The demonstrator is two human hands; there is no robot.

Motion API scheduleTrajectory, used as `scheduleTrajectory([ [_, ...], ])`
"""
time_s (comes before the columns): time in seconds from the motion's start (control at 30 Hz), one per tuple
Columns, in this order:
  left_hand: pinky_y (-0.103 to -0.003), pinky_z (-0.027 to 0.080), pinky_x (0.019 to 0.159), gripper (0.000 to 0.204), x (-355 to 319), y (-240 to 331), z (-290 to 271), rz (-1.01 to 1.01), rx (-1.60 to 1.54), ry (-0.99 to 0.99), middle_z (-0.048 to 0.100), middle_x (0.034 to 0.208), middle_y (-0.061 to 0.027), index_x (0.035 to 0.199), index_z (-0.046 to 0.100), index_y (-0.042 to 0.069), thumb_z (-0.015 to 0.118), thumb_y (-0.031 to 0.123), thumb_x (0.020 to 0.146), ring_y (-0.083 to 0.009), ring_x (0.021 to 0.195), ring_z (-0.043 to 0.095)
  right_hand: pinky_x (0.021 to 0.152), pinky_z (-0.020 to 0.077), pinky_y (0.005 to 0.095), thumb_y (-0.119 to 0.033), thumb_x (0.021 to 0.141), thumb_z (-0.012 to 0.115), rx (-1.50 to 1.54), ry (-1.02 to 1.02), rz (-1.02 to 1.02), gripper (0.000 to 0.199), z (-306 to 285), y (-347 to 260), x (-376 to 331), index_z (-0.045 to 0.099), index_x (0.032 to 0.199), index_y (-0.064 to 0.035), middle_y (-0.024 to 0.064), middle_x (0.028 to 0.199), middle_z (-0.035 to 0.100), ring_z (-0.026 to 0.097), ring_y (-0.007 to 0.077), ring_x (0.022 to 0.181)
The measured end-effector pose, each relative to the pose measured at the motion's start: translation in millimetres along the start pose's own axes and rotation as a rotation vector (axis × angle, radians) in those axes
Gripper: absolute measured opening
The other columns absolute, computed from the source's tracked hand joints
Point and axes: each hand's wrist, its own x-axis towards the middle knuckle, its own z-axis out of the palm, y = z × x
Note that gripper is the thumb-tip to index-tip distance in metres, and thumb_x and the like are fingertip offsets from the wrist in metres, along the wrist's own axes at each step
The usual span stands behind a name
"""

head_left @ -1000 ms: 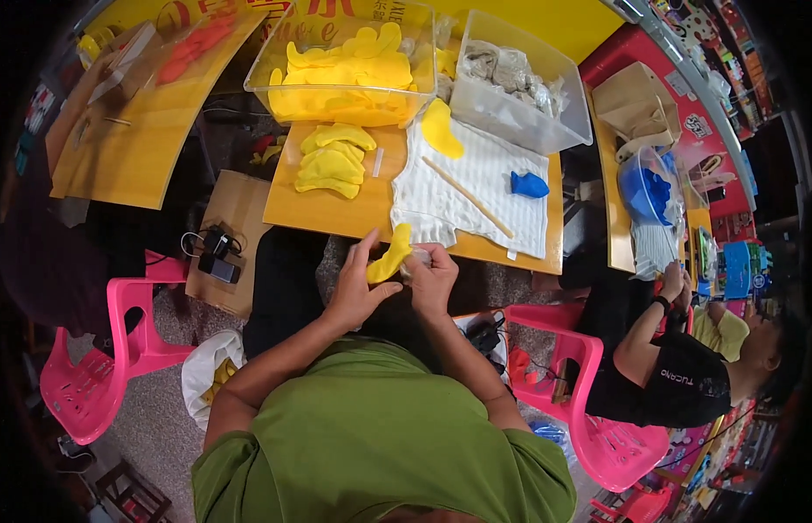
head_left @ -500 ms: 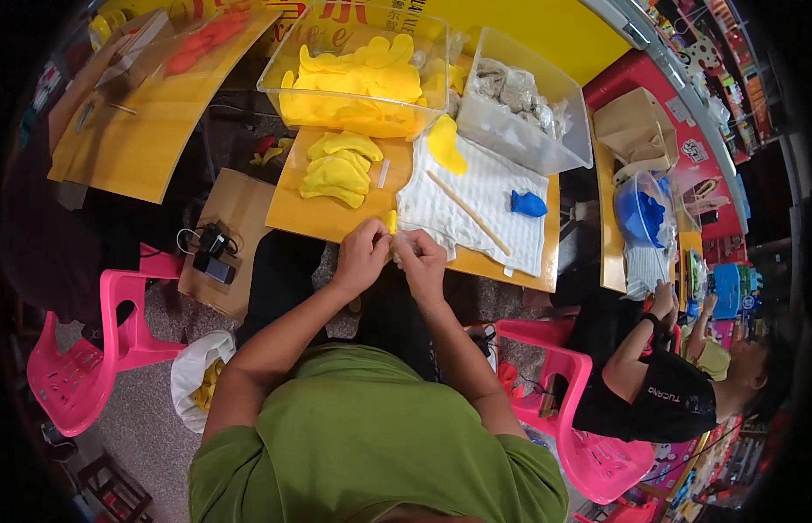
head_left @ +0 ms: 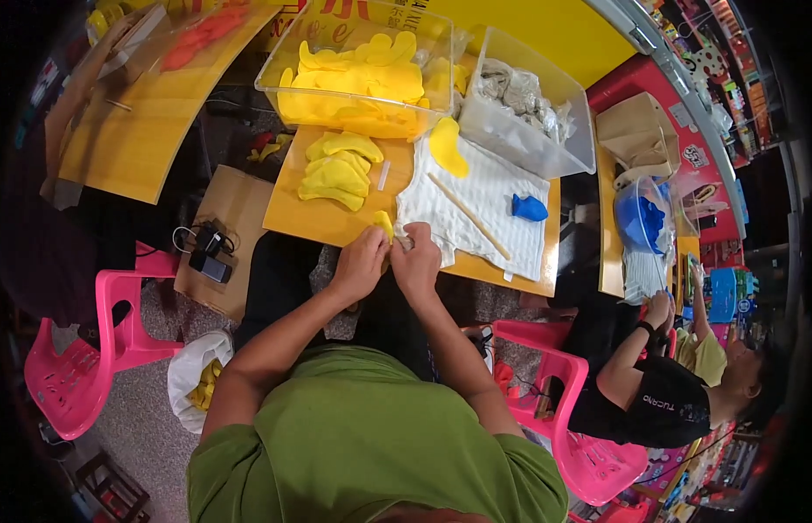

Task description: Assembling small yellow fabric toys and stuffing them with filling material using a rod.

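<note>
Head view. Landmark: the wooden board (head_left: 327,225) on the table edge in front of the person.

Left hand (head_left: 358,264) and right hand (head_left: 416,260) meet at the near edge of the board, touching each other. Both sets of fingers are clenched around one small yellow fabric piece (head_left: 384,223), which sticks up between the two thumbs, just over the board's near edge.

On the board, beyond the hands, lies a stack of yellow pieces (head_left: 336,171). A striped white cloth (head_left: 480,213) covers the right part of the board; on it lie a thin wooden stick (head_left: 467,214), a small blue piece (head_left: 529,207) and a single yellow piece (head_left: 446,146).

Beyond the board stands a clear tub (head_left: 354,65) filled with yellow pieces; to its right, a second clear tub (head_left: 528,105) holds grey stuffing.

Left of the board, lower down, a cardboard sheet (head_left: 236,209) carries a black charger (head_left: 205,259). A pink chair (head_left: 75,366) stands further left.

Right of the board, another person in a black shirt (head_left: 659,401) sits on a pink chair.
</note>
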Motion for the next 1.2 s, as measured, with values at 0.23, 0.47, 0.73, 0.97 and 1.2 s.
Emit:
scheduleTrajectory([
  [0.23, -0.041, 0.041, 0.065, 0.012, -2, -2, -5, -0.021, -0.033, 0.023, 0.047, 0.082, -0.016, 0.082, 0.043, 0.001, 0.051, 0.01, 0.086, -0.0362, 0.077, 0.051, 0.053, 0.0442, 0.0259, -0.001, 0.071, 0.064, 0.923, -0.42, 0.916, 0.027, -22, 0, 13, 0.056, 0.097, -0.0001, 0.0059, 0.078, 0.06, 0.056, 0.0159, 0.062],
  [0.47, -0.036, 0.041, 0.065, 0.011, 7, -4, -15, -0.163, -0.323, -0.112, 0.049, 0.076, -0.0139, 0.082, 0.045, 0.001, 0.05, 0.009, 0.087, -0.0304, 0.072, 0.052, 0.045, 0.0387, 0.0194, 0.009, 0.07, 0.059, 0.869, -0.454, 0.413, 0.04, -44, -27, 2, 0.054, 0.109, 0.0, 0.0045, 0.083, 0.057, 0.051, 0.008, 0.059],
  [0.73, -0.04, 0.042, 0.064, 0.015, 10, 0, -18, -0.08, -0.184, -0.255, 0.053, 0.076, -0.0165, 0.084, 0.046, 0.001, 0.048, 0.015, 0.089, -0.034, 0.072, 0.054, 0.036, 0.0378, 0.0207, 0.002, 0.073, 0.061, 0.668, -0.216, 0.487, 0.022, -26, -9, 3, 0.052, 0.093, 0.0014, 0.0051, 0.072, 0.058, 0.05, 0.0076, 0.047],
  [0.97, -0.042, 0.042, 0.065, 0.015, 12, 8, -13, -0.148, -0.073, -0.194, 0.053, 0.076, -0.0172, 0.082, 0.046, 0.001, 0.049, 0.014, 0.088, -0.0359, 0.074, 0.054, 0.034, 0.0384, 0.0206, 0.005, 0.074, 0.058, 0.66, -0.123, 0.745, 0.025, -24, -26, 4, 0.053, 0.098, 0.0008, 0.0045, 0.07, 0.058, 0.049, 0.0078, 0.043],
  [1.2, -0.034, 0.041, 0.062, 0.014, 27, -5, -20, -0.183, -0.314, -0.33, 0.051, 0.072, -0.0094, 0.08, 0.048, 0.001, 0.051, 0.012, 0.087, -0.02, 0.068, 0.05, 0.051, 0.0457, 0.0212, 0.004, 0.074, 0.061, 0.882, -0.509, 0.408, 0.041, -53, -18, 10, 0.053, 0.113, -0.0008, 0.0035, 0.076, 0.06, 0.056, 0.0092, 0.062],
])
